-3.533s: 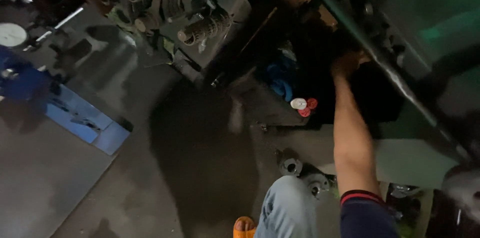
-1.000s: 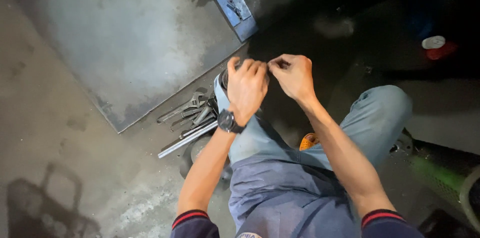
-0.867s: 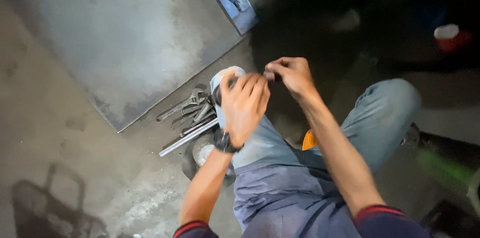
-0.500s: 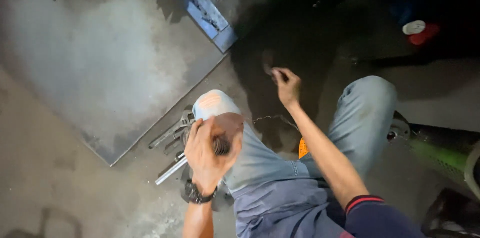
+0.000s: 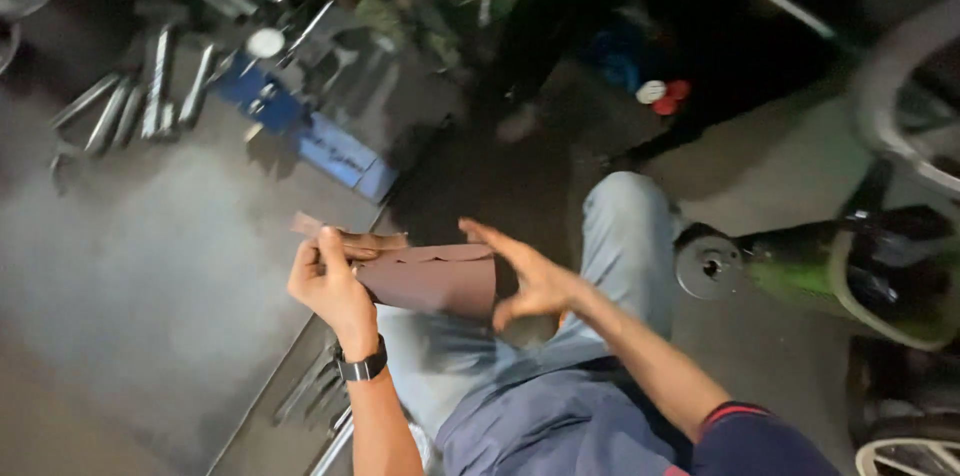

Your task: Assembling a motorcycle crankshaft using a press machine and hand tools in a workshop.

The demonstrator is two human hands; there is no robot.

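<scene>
Unfolded now into a broad reddish-brown sheet (image 5: 430,278), what was bunched small in my fist a moment ago sits at the frame's centre, above my knee (image 5: 625,211). My left hand (image 5: 330,281) pinches its left edge, thumb over the top. My right hand (image 5: 528,278) lies against its right edge, fingers spread wide. Blue tool tray (image 5: 300,131) and steel rods (image 5: 150,96) lie upper left; red and white caps (image 5: 665,96) upper right.

Your left forearm is bare, with a black wristwatch (image 5: 362,368) strapped at the wrist. Your right arm wears a dark navy sleeve (image 5: 760,441), pushed up and edged with a red stripe at the cuff. You wear light blue jeans (image 5: 620,236), the denim faded at the knee.
</scene>
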